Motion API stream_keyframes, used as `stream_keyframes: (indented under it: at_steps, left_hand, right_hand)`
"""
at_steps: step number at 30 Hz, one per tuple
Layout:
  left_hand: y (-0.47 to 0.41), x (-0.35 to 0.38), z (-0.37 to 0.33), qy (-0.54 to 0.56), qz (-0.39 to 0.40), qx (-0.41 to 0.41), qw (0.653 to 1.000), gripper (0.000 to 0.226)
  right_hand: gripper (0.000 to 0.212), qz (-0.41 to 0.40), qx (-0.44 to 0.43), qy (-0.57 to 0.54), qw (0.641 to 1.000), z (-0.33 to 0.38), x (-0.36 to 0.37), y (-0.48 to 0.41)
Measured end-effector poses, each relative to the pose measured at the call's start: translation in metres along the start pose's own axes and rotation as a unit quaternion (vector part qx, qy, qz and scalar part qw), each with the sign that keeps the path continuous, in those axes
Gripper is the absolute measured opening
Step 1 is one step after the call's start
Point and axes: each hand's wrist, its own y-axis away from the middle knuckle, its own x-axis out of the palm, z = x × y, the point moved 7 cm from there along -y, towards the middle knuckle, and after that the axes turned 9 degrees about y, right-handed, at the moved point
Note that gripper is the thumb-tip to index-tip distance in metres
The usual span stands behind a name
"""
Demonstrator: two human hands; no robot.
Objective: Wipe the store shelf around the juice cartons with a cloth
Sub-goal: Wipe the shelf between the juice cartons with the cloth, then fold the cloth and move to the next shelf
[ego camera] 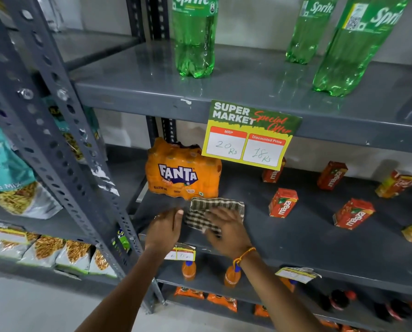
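Note:
A checked brown-and-cream cloth [214, 209] lies flat on the grey middle shelf [295, 236], just in front of an orange Fanta multipack [182, 173]. My right hand [226, 230] presses down on the cloth with fingers spread. Just left of the cloth, my left hand [163, 227] rests flat on the shelf with nothing in it. Several red Maaza juice cartons stand to the right, the nearest [282, 202] a short gap from the cloth, another [353, 213] further right.
A yellow price card [248, 137] hangs from the upper shelf edge, above the cartons. Green Sprite bottles [194, 37] stand on the top shelf. A perforated upright [80, 164] rises at the left, snack bags beyond it. Small orange bottles [232, 275] stand below.

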Motion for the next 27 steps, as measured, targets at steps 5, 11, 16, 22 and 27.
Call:
stream_keyframes:
  at_steps: [5,11,16,22,27]
  left_hand:
    - [-0.025,0.013,-0.020,-0.011,0.032,0.055,0.998,0.036]
    - [-0.032,0.024,-0.021,0.056,0.016,0.059,0.997,0.020]
    - [-0.019,0.014,-0.035,0.194,0.064,0.077,0.976,0.026]
    - [0.023,-0.019,-0.120,0.220,0.045,0.147,0.963,0.009]
    - [0.087,-0.031,-0.256,0.210,-0.020,0.241,0.947,0.014]
  right_hand:
    - [0.070,-0.052,0.188,0.040,0.980,-0.045,-0.024,-0.026]
    - [0.030,0.034,0.233,0.001,0.972,-0.060,-0.003,-0.032]
    - [0.018,-0.024,0.188,-0.044,0.981,-0.043,-0.023,-0.015]
    - [0.018,0.001,0.158,-0.246,0.956,-0.030,-0.087,0.047]
    - [0.017,-0.014,0.134,-0.337,0.932,-0.058,-0.198,0.148]
